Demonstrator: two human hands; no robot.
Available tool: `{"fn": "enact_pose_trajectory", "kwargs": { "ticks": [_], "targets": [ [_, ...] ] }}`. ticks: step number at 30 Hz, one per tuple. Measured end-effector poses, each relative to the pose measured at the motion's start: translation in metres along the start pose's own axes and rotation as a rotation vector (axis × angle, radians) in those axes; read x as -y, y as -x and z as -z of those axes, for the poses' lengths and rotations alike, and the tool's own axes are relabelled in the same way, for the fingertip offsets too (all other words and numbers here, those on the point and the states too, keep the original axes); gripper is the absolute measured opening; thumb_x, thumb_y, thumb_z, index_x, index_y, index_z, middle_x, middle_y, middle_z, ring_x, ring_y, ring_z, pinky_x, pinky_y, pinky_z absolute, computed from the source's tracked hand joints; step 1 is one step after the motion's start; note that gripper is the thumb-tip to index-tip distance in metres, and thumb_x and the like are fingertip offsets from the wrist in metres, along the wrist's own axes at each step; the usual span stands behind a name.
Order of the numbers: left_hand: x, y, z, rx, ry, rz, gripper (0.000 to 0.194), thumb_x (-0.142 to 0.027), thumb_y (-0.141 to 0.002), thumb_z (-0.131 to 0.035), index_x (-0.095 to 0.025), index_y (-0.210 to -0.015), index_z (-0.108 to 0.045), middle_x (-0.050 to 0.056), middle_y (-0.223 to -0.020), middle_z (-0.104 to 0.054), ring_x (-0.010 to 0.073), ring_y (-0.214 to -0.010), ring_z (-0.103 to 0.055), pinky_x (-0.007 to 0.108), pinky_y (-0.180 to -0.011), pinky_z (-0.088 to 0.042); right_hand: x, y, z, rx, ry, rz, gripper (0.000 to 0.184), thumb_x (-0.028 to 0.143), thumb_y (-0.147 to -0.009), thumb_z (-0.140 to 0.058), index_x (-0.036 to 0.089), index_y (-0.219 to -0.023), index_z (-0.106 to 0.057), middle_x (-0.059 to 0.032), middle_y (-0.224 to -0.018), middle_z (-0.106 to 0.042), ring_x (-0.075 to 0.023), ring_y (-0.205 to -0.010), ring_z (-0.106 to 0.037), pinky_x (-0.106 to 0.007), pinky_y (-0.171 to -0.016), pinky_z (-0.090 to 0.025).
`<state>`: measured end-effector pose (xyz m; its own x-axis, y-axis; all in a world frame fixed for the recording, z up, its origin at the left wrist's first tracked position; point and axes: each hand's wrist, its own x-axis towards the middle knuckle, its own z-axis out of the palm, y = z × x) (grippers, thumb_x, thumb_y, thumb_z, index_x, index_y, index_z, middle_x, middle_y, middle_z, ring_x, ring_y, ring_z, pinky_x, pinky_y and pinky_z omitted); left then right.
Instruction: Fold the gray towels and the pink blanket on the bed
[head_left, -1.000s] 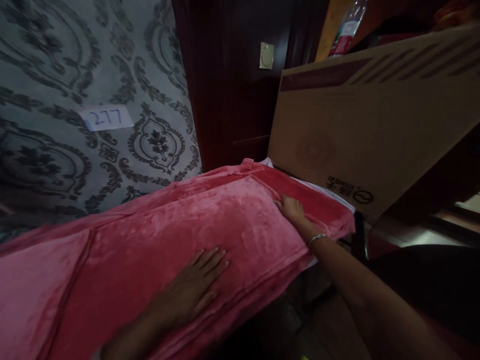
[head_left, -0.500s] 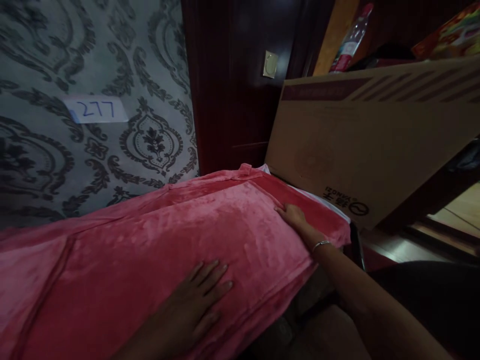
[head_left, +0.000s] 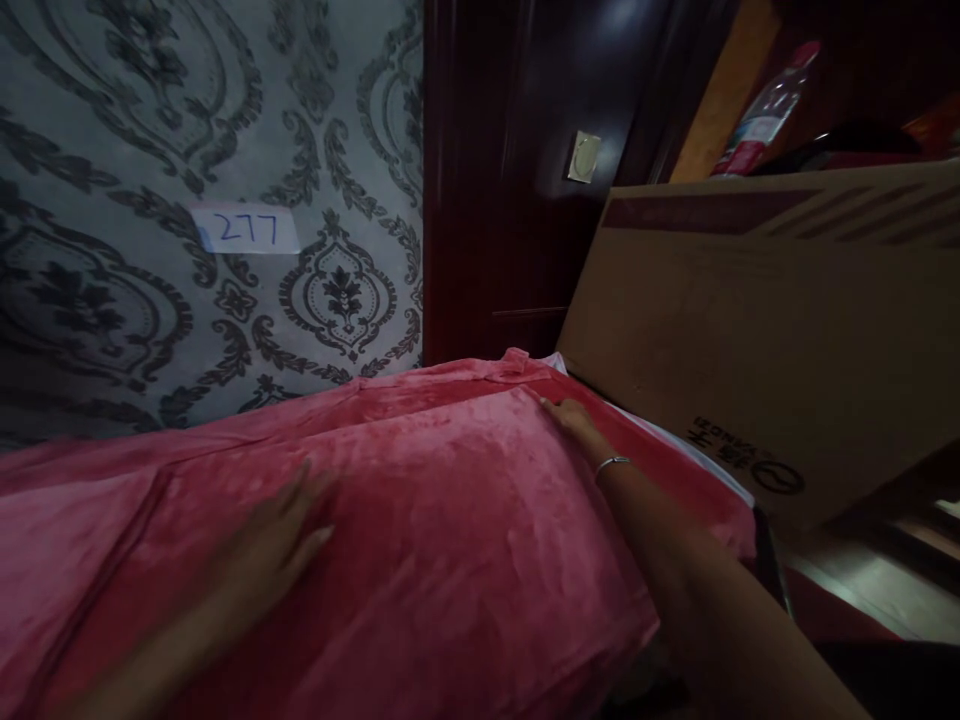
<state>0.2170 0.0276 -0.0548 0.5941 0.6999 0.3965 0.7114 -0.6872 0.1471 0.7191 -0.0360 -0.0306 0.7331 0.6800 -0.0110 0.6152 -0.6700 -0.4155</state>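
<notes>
A pink plush cloth (head_left: 450,520), folded in layers, spreads across the surface in front of me. My right hand (head_left: 574,420), with a silver bracelet (head_left: 613,463) at its wrist, is closed at the far right corner of the top layer. Its fingertips are curled at that folded edge and partly hidden. My left hand (head_left: 274,540) is over the middle of the cloth, its fingers stretched out and blurred by motion. Whether its palm touches the cloth I cannot tell. A darker seam (head_left: 105,580) crosses the cloth to the left of that hand.
A large cardboard box (head_left: 750,320) stands along the right side, with a plastic bottle (head_left: 769,115) behind its top edge. Patterned wallpaper (head_left: 345,290) bearing a paper label (head_left: 247,230) marked 277 and a dark wooden panel (head_left: 502,200) close off the back.
My left hand has moved left and away from me over the cloth. My right hand has shifted to the far corner of the top layer. The view has turned slightly left.
</notes>
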Motion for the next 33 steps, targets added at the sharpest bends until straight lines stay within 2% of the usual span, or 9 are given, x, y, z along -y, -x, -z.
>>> {"fn": "enact_pose_trajectory", "kwargs": {
  "ticks": [5,9,13,20,23,25,27,29,33],
  "targets": [
    [0.061,-0.019,0.038,0.184,-0.413,0.277,0.064,-0.046,-0.093,-0.031,-0.019,-0.148,-0.048,0.014,-0.159,-0.039,0.0339,-0.15,-0.028,0.064,-0.118,-0.019,0.026,-0.026,-0.015,0.01,0.02,-0.065,0.061,0.058,-0.1,-0.041,0.007,-0.112,-0.072,-0.0231,-0.118,-0.069,-0.0306,-0.109,-0.066,-0.035,-0.085,-0.051],
    [0.081,-0.014,0.021,0.286,-0.454,0.462,0.066,-0.043,-0.094,-0.027,-0.02,-0.155,-0.036,0.015,-0.163,-0.031,0.0367,-0.151,-0.026,0.068,-0.113,-0.023,0.033,-0.035,-0.036,-0.05,0.047,-0.061,0.048,0.05,-0.097,-0.053,0.011,-0.117,-0.07,-0.0229,-0.122,-0.067,-0.0308,-0.116,-0.064,-0.036,-0.09,-0.051],
    [0.085,-0.008,0.002,0.315,-0.459,0.457,0.066,-0.044,-0.096,-0.024,-0.022,-0.158,-0.028,0.014,-0.164,-0.029,0.0368,-0.151,-0.023,0.069,-0.111,-0.025,0.026,-0.033,-0.051,-0.103,0.083,-0.072,0.044,0.042,-0.1,-0.047,0.009,-0.12,-0.069,-0.0248,-0.121,-0.067,-0.0321,-0.115,-0.064,-0.04,-0.092,-0.051],
    [0.074,-0.007,0.011,0.324,-0.398,0.481,0.066,-0.052,-0.098,-0.026,-0.021,-0.156,-0.034,0.017,-0.163,-0.03,0.0399,-0.151,-0.022,0.072,-0.111,-0.023,0.018,-0.035,-0.053,-0.087,0.13,-0.076,0.048,0.045,-0.099,-0.046,0.01,-0.123,-0.068,-0.0267,-0.12,-0.066,-0.0368,-0.114,-0.064,-0.047,-0.091,-0.052],
    [0.07,-0.005,0.013,0.351,-0.378,0.496,0.066,-0.051,-0.099,-0.026,-0.021,-0.157,-0.032,0.017,-0.164,-0.026,0.0383,-0.153,-0.019,0.071,-0.114,-0.018,0.028,-0.03,-0.047,-0.045,0.143,-0.087,0.048,0.04,-0.099,-0.047,0.007,-0.128,-0.065,-0.0311,-0.122,-0.064,-0.0396,-0.117,-0.062,-0.051,-0.092,-0.051],
    [0.068,-0.004,0.013,0.36,-0.356,0.52,0.065,-0.052,-0.099,-0.028,-0.022,-0.157,-0.031,0.016,-0.165,-0.026,0.0367,-0.153,-0.018,0.069,-0.116,-0.015,0.049,-0.017,-0.047,-0.102,0.16,-0.063,0.054,0.04,-0.1,-0.043,0.004,-0.138,-0.056,-0.0343,-0.135,-0.054,-0.043,-0.128,-0.053,-0.058,-0.097,-0.047],
    [0.068,-0.004,0.013,0.353,-0.33,0.527,0.066,-0.054,-0.099,-0.028,-0.024,-0.158,-0.029,0.015,-0.165,-0.027,0.0361,-0.153,-0.018,0.069,-0.116,-0.014,0.085,0.01,-0.056,-0.198,0.171,0.105,0.059,0.041,-0.101,-0.039,0.007,-0.148,-0.045,-0.0308,-0.151,-0.039,-0.0423,-0.14,-0.038,-0.063,-0.106,-0.038],
    [0.068,-0.003,0.013,0.341,-0.313,0.533,0.068,-0.055,-0.098,-0.029,-0.023,-0.159,-0.027,0.015,-0.165,-0.026,0.0363,-0.153,-0.018,0.069,-0.117,-0.014,0.133,0.052,-0.074,-0.188,0.164,0.44,0.058,0.038,-0.1,-0.039,0.01,-0.151,-0.041,-0.0231,-0.159,-0.031,-0.0365,-0.147,-0.028,-0.06,-0.113,-0.03],
    [0.07,-0.001,0.013,0.332,-0.303,0.522,0.069,-0.057,-0.099,-0.026,-0.022,-0.159,-0.027,0.015,-0.165,-0.026,0.0368,-0.153,-0.017,0.07,-0.116,-0.013,0.235,0.15,-0.125,0.123,0.114,1.002,0.061,0.042,-0.101,-0.04,0.019,-0.157,-0.033,-0.0122,-0.165,-0.022,-0.0288,-0.152,-0.019,-0.052,-0.12,-0.022]
  ]
}}
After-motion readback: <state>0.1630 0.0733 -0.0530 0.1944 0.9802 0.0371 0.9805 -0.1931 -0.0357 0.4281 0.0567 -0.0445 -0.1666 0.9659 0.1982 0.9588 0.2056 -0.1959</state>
